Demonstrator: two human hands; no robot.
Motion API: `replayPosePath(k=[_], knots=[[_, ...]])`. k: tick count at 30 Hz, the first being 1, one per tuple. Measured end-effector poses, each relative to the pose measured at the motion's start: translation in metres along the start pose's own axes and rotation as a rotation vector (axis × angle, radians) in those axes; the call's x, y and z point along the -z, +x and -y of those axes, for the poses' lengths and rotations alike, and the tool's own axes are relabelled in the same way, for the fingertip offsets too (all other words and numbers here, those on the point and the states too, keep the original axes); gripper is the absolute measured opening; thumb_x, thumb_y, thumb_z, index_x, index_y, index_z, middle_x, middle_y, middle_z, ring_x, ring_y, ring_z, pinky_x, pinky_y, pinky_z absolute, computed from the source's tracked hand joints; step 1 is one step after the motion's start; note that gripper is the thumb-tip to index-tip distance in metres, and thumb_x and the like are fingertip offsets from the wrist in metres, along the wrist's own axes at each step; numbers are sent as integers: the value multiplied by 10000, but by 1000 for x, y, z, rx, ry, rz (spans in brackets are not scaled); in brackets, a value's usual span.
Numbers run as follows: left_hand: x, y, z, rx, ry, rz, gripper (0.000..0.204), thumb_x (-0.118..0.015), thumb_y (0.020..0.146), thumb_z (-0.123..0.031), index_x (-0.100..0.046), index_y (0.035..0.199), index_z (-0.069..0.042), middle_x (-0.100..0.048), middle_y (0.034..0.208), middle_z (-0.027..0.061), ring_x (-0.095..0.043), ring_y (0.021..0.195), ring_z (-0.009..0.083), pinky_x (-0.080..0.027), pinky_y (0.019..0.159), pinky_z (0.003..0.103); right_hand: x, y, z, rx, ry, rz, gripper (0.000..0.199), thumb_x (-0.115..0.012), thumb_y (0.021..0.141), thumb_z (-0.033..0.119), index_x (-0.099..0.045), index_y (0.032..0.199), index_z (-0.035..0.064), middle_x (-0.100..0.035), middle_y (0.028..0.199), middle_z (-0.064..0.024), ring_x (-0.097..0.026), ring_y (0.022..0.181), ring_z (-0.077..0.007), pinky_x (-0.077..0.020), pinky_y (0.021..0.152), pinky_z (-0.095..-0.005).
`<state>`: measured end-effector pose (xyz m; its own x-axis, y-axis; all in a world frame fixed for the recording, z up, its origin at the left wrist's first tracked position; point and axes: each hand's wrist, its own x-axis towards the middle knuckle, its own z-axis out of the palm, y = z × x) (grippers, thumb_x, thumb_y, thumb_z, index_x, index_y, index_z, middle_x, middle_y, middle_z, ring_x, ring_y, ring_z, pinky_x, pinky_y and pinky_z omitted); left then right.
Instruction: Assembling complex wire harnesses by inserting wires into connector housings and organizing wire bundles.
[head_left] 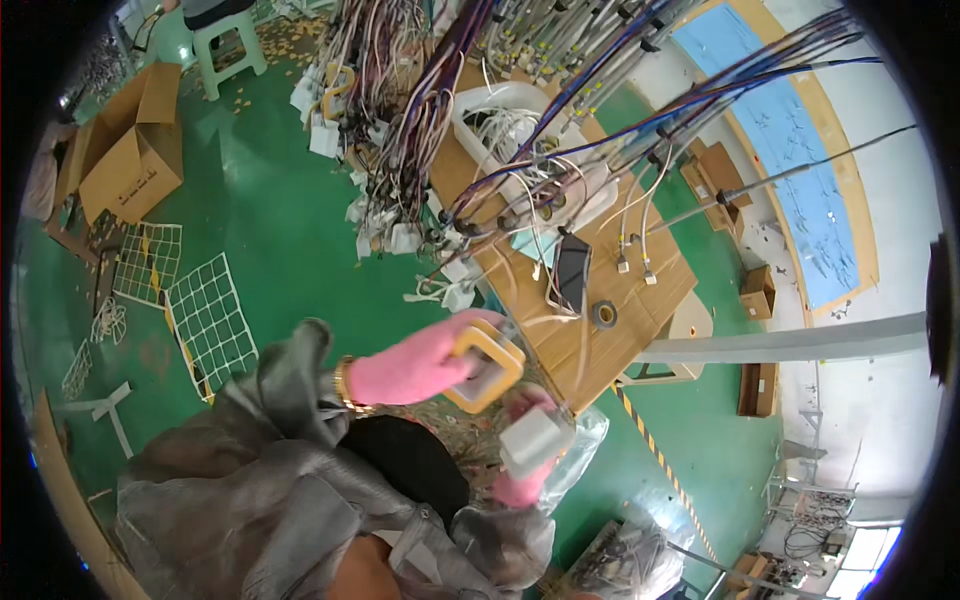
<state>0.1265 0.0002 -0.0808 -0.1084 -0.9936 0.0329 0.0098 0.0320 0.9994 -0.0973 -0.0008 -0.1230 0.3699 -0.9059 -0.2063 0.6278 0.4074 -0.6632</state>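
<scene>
Both of my hands wear pink gloves. My left hand point(415, 362) reaches in beside the table corner, its fingers closed round the edge of a yellow rounded frame point(512, 360) with a grey middle. My right hand point(522, 487), slightly lower, grips a white box-shaped piece point(535, 440); the hand is partly blurred. The two pieces are close together but apart. Beside my right hand hangs clear plastic wrapping point(583, 450). On the wooden table point(640, 305) lie a dark phone-like slab point(571, 270) and a roll of dark tape point(604, 314).
Bundled cables point(430, 130) with white connectors hang over the table's left side. A white tub point(480, 105) of wires stands on it. Cardboard boxes point(135, 170) and white wire grids point(212, 315) lie on the green floor at left. A grey pole point(790, 343) crosses at right.
</scene>
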Motion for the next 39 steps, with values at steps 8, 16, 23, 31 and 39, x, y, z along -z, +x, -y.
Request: replayPosePath(k=[8,16,23,31,39], knots=[[-72,7,17,-196,13,196,507,-513,942,-105,-300,1394,-22,-542,1193,162,-579,1080,246,-452,933,336,-48,-35,21,539,-1224,-409,374,-436,851,-86,-483,1220,-52,-550,1251,-144,-543,1037,-167,-448,900,-268],[-61,5,5,-71,-344,524,670,-565,936,-136,-172,1466,-25,-485,1290,110,-491,1185,173,-420,962,317,-37,-49,27,465,-1308,-536,337,-488,862,-48,-506,1198,-28,-590,1097,-96,-571,931,-145,-468,846,-259],[-87,-13,-2,-28,-247,291,706,-755,784,-135,-336,1345,-42,-488,1260,100,-502,1160,166,-415,990,315,-45,-44,6,756,-1198,-461,204,-614,809,2,-478,961,-9,-616,1103,-184,-634,892,-269,-513,778,-350],[-78,-7,8,-271,-210,208,665,-793,770,-169,-391,1287,-49,-497,1173,88,-522,1094,155,-449,938,317,-47,-50,-3,772,-933,-312,369,-606,892,146,-360,1139,26,-505,1244,-234,-563,1064,-283,-457,943,-400],[-77,-12,5,-179,-352,262,702,-803,748,-130,-377,1302,-69,-489,1169,74,-528,1088,165,-456,926,320,-50,-43,-15,827,-868,-347,646,-400,970,483,-299,1397,9,-509,1190,-174,-508,1094,-258,-422,938,-398]])
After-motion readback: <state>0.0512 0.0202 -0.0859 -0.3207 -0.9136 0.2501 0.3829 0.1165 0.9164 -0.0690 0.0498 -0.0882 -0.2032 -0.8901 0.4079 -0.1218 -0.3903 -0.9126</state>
